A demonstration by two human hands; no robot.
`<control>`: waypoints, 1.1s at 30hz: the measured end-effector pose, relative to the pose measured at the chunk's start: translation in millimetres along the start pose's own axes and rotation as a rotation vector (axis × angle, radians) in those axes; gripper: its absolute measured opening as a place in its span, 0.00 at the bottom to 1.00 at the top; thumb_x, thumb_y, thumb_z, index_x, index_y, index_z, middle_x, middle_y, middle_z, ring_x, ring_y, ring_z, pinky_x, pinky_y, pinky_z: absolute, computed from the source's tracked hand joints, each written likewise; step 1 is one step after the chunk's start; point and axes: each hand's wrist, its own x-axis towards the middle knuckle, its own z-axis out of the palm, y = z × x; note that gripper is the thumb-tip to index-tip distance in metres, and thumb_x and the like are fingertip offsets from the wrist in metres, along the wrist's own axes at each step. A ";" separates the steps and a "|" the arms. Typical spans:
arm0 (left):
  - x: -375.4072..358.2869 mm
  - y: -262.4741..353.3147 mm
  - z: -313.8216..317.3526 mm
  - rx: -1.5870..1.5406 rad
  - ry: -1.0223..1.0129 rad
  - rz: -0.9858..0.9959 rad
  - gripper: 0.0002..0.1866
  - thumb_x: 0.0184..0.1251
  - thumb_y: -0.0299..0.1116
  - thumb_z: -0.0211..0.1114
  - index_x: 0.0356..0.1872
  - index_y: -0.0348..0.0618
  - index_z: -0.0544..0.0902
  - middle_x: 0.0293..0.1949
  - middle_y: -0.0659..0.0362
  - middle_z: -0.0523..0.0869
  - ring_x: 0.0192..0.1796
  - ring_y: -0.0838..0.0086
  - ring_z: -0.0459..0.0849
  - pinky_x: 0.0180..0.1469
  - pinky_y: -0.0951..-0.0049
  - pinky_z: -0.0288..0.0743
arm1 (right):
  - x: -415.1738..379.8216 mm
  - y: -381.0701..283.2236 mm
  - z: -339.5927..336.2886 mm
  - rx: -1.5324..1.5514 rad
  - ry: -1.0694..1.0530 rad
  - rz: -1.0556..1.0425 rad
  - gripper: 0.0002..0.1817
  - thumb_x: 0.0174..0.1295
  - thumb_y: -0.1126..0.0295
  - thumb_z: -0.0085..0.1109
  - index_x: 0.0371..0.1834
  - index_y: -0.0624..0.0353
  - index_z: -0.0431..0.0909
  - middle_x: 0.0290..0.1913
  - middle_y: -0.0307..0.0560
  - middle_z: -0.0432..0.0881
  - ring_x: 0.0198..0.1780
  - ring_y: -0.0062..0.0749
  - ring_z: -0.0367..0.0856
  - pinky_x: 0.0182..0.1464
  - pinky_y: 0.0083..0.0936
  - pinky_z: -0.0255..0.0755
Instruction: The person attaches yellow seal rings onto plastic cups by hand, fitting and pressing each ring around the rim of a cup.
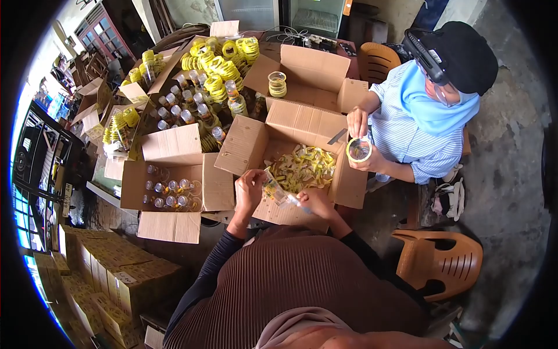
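A clear plastic bottle (275, 192) with a coloured label lies tilted between my two hands, over the near edge of an open carton (285, 119). My left hand (249, 187) has its fingers closed at the bottle's upper left end. At the other end, my right hand (317, 201) is closed around the bottle's whitish, narrow part. Beneath and beyond the hands, the carton holds a heap of yellow and clear plastic scraps (305, 166).
A co-worker (427, 110) at the right holds a yellow-rimmed clear container (359, 150). At the left, a carton (171, 227) holds several bottles. Yellow rings (224, 67) and more bottles stand behind. An orange chair (439, 262) is at the lower right.
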 end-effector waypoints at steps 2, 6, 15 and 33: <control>2.8 0.8 -2.2 -0.016 -0.014 -0.032 0.04 0.58 0.25 0.68 0.32 0.35 0.84 0.30 0.50 0.86 0.32 0.59 0.86 0.38 0.68 0.79 | -4.7 -4.3 9.5 0.015 0.011 0.006 0.11 0.51 0.69 0.72 0.34 0.63 0.83 0.29 0.52 0.86 0.32 0.40 0.86 0.36 0.33 0.76; 3.1 3.7 -3.4 0.176 -0.033 0.213 0.04 0.59 0.28 0.68 0.33 0.40 0.85 0.32 0.54 0.86 0.38 0.62 0.85 0.55 0.62 0.72 | 0.4 -15.7 0.0 -0.147 0.236 -0.256 0.13 0.51 0.68 0.73 0.35 0.65 0.81 0.34 0.53 0.85 0.34 0.40 0.84 0.38 0.32 0.75; -6.0 32.4 5.1 0.369 -0.076 0.506 0.08 0.58 0.23 0.66 0.37 0.49 0.85 0.27 0.63 0.79 0.36 0.69 0.81 0.68 0.51 0.58 | 22.0 -72.6 -12.9 0.757 0.089 -0.054 0.12 0.67 0.66 0.64 0.40 0.66 0.83 0.30 0.34 0.80 0.31 0.15 0.72 0.33 0.18 0.67; -0.4 25.2 -2.2 0.353 -0.167 0.504 0.06 0.57 0.25 0.66 0.33 0.49 0.86 0.29 0.63 0.85 0.39 0.71 0.84 0.69 0.51 0.55 | 19.1 -47.2 -26.0 0.336 0.235 -0.089 0.11 0.66 0.67 0.60 0.37 0.67 0.79 0.29 0.46 0.81 0.32 0.26 0.78 0.37 0.26 0.71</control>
